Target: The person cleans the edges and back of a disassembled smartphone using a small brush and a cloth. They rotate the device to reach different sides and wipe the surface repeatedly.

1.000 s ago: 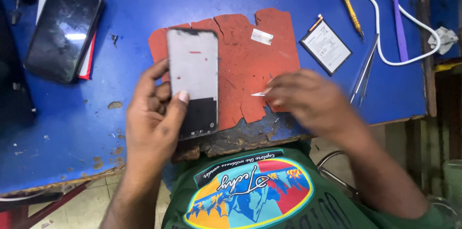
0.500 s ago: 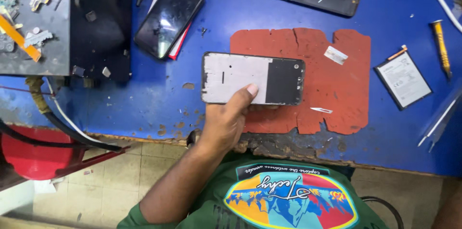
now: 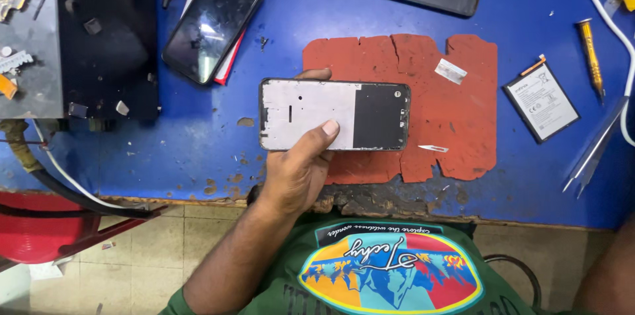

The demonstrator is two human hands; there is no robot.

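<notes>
left hand (image 3: 297, 169) grips the phone frame (image 3: 334, 114) — held flat over the bench's near edge, at the red mat's (image 3: 456, 116) left end | right hand has left the blade (image 3: 432, 149) — out of view

Left hand (image 3: 297, 169) reaching up from the bottom middle, arm bare, wrist bent a little. Thumb lying flat on top, pointing up and to the right, with one fingertip peeking out at the far side, so gripping from both edges. Right hand out of sight, only a bit of bare arm at the bottom right corner.
</notes>
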